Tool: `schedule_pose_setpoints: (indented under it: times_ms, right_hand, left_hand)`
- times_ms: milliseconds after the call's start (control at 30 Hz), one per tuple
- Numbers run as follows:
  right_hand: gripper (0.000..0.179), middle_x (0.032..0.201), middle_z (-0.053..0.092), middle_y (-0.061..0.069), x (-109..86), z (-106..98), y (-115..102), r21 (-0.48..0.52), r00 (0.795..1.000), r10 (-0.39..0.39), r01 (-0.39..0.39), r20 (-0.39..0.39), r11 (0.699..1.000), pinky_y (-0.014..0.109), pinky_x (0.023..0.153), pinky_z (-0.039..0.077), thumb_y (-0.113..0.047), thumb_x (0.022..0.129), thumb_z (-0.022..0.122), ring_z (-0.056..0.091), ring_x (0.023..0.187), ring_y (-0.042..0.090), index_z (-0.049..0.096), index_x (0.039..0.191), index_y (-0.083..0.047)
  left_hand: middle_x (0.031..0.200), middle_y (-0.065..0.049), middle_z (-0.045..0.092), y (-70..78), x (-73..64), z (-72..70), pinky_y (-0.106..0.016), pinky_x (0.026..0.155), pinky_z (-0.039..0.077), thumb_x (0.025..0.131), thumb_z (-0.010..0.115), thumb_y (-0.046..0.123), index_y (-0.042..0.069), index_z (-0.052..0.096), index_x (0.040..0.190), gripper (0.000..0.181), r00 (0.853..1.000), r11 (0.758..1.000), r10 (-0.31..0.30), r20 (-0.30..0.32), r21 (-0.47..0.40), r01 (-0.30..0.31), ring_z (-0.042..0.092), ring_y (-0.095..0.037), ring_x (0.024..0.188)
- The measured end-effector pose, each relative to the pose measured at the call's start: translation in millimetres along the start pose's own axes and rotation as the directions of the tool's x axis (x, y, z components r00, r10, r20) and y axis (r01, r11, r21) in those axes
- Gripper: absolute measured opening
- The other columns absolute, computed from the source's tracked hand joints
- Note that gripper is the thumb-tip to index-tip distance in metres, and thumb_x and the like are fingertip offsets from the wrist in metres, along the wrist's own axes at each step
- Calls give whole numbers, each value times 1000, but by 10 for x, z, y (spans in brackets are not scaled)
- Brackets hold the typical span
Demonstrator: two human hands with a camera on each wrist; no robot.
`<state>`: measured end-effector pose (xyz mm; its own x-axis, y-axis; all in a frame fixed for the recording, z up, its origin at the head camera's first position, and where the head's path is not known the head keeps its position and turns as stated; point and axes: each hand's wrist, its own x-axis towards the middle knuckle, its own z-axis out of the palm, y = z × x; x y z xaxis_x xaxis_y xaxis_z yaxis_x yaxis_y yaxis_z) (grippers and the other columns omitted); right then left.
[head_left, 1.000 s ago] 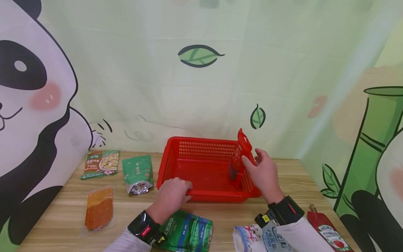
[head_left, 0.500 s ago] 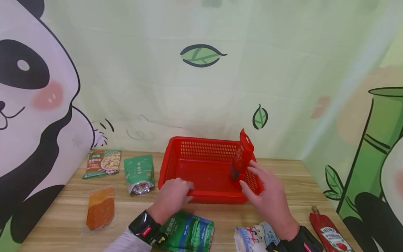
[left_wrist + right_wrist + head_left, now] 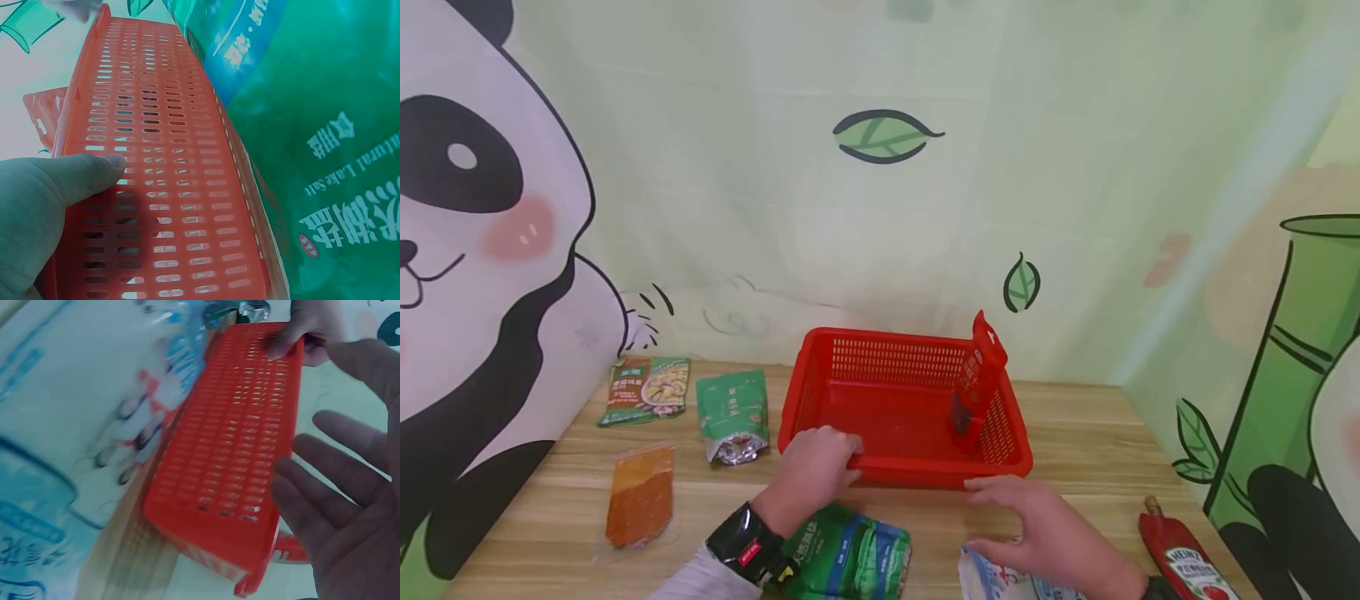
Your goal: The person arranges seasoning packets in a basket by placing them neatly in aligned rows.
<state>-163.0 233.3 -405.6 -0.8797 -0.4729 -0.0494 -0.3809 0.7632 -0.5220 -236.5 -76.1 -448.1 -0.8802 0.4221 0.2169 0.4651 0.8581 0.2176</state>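
Note:
A red plastic basket (image 3: 887,475) with slotted walls stands at the back of the table. My left hand (image 3: 816,471) grips its front rim near the left corner, the thumb (image 3: 94,175) pressed on the outer wall. Upright in the basket's right end leans a red pouch (image 3: 977,379) with a hang hole at its top. My right hand (image 3: 1045,529) is spread, with nothing in it, in front of the basket's right corner. Below that hand lies a white and blue bag (image 3: 988,577), partly hidden. A green bag of lake salt (image 3: 850,554) lies under the left wrist.
Left of the basket are a green pouch (image 3: 732,412) with a silver end and a green-brown packet (image 3: 646,390). Nearer lies a clear packet (image 3: 640,497) of orange-red contents. A red Heinz ketchup pouch (image 3: 1183,554) lies at the right edge. A printed cloth hangs behind.
My right hand has let go of the red pouch and drawn back toward me, over the white and blue bag. The pouch stays in the basket. My left hand keeps its grip on the rim.

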Motion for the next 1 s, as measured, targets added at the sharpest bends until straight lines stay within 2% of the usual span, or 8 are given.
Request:
schedule_pose_setpoints:
  times_ms: [133, 233, 300, 400, 533, 600, 767, 1000]
  right_hand:
    - [56, 138, 66, -5, -47, 13, 61, 40, 989, 85, -90, 119, 995, 50, 95, 59, -51, 83, 82, 63, 125, 25, 69, 131, -26]
    - [66, 140, 64, -4, -95, 34, 118, 75, 963, 176, -195, 206, 978, 56, 95, 57, -51, 78, 86, 61, 125, 30, 64, 136, -28]
    - [74, 138, 64, -5, -120, 61, 159, 81, 940, 234, -261, 249, 962, 58, 95, 56, -53, 73, 88, 60, 123, 28, 61, 139, -29]
    - [85, 129, 66, -6, -135, 126, 215, 5, 905, 308, -323, 293, 946, 60, 94, 55, -58, 63, 92, 61, 112, 22, 61, 137, -27]
    - [94, 124, 66, -6, -134, 211, 274, -163, 873, 365, -329, 323, 930, 61, 96, 54, -65, 52, 93, 61, 104, 19, 64, 133, -27]
    - [93, 125, 65, -5, -130, 241, 301, -204, 873, 364, -311, 325, 928, 60, 97, 54, -65, 51, 93, 61, 105, 20, 64, 132, -29]
    - [87, 124, 63, -5, -110, 291, 360, -262, 889, 328, -250, 319, 932, 57, 95, 56, -66, 56, 91, 59, 102, 18, 65, 131, -30]
    - [85, 122, 59, -6, -112, 333, 425, -259, 907, 273, -194, 319, 946, 51, 90, 59, -65, 61, 89, 57, 99, 16, 62, 135, -32]
  left_hand:
    - [76, 2, 75, 2, -6, 1, -23, 61, 52, 79, 89, 33, 16, 80, 98, 27, 1000, 1000, -3, -2, 6, 3, 58, -9, 60]
    - [76, 3, 75, 5, -8, 3, -23, 61, 51, 79, 89, 33, 16, 80, 98, 27, 1000, 1000, -6, 1, 4, 6, 57, -9, 59]
    - [76, 3, 75, 5, -10, 5, -23, 60, 50, 79, 89, 33, 16, 79, 97, 27, 1000, 1000, -4, -1, 3, 4, 56, -9, 59]
    - [76, 2, 74, 10, -10, 3, -23, 60, 51, 79, 89, 33, 15, 79, 97, 27, 1000, 1000, -5, -2, 2, 5, 56, -9, 59]
    - [76, 2, 75, 14, -9, 5, -23, 63, 53, 78, 90, 33, 15, 79, 97, 28, 1000, 1000, -9, -2, 0, 9, 59, -9, 60]
    - [75, 2, 75, 15, -8, 5, -23, 63, 53, 78, 90, 33, 15, 79, 97, 28, 1000, 1000, -9, -3, -1, 9, 60, -10, 61]
    - [75, 3, 74, 11, -9, 7, -23, 61, 51, 79, 89, 34, 15, 79, 96, 27, 1000, 1000, -5, -11, 4, 5, 60, -10, 61]
    - [76, 3, 75, 3, -9, 11, -23, 62, 53, 78, 89, 34, 16, 79, 97, 28, 1000, 1000, 0, -14, 8, 0, 61, -10, 61]
